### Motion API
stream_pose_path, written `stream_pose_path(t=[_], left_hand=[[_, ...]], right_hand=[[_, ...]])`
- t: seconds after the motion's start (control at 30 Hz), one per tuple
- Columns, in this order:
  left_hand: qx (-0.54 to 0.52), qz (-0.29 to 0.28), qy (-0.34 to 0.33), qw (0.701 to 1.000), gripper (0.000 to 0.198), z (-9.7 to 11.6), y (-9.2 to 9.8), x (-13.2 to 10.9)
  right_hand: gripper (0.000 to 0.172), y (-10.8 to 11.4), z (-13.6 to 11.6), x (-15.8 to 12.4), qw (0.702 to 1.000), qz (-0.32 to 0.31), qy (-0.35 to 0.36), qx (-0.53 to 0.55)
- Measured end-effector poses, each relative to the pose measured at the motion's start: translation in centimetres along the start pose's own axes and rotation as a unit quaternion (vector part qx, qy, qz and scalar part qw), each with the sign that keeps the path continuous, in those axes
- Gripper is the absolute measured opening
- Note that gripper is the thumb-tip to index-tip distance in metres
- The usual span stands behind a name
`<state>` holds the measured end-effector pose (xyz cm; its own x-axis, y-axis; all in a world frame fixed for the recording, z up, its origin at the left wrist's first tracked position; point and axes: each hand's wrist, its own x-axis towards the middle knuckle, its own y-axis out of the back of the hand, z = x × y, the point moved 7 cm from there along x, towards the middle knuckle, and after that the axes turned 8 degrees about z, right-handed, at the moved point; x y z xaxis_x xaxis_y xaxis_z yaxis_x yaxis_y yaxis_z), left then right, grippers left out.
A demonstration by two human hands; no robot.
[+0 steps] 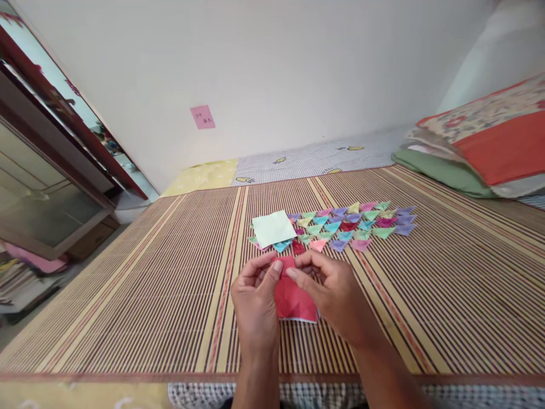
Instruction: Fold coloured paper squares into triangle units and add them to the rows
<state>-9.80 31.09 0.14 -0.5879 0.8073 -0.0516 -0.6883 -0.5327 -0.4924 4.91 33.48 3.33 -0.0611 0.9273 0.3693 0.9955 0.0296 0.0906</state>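
My left hand (255,298) and my right hand (330,292) both pinch a red sheet of paper (292,298) just above the striped bamboo mat (149,307). The thumbs and fingertips meet on the paper's upper edge. The sheet is partly folded and its white underside shows at the bottom. Beyond my hands a pale green paper square (273,228) rests on the left end of several small folded paper triangles (349,225) in many colours, laid out in rows.
Folded quilts and a pillow (481,147) are stacked at the far right on the bed. A pink note (202,117) is stuck to the white wall. A wooden cabinet with glass (46,193) stands at the left, with clutter below it.
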Motion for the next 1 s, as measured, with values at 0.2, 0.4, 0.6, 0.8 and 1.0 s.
stream_pose_path(t=[0.2,0.4,0.6,0.8,1.0], left_hand=[[0.018,-0.038,0.018,0.999,0.023,-0.3,-0.7,-0.3],[-0.052,-0.052,0.093,0.993,0.027,-1.1,-0.5,0.3],[-0.147,-0.095,0.265,0.948,0.020,-3.4,-1.4,0.2],[-0.167,-0.109,0.286,0.937,0.023,-3.9,-2.0,-0.4],[-0.128,-0.091,0.158,0.975,0.028,-2.2,-1.9,-0.3]], right_hand=[[0.022,0.1,-0.1,0.0,1.000,0.015,0.009,-0.006],[0.007,-0.4,-1.0,-0.2,0.999,-0.027,0.020,-0.002],[0.009,-0.7,-1.9,-0.7,0.996,-0.028,0.072,-0.038],[0.011,-0.6,-1.8,-1.0,0.993,0.023,0.082,-0.078],[0.020,-0.2,-0.7,-0.8,0.994,0.058,0.058,-0.079]])
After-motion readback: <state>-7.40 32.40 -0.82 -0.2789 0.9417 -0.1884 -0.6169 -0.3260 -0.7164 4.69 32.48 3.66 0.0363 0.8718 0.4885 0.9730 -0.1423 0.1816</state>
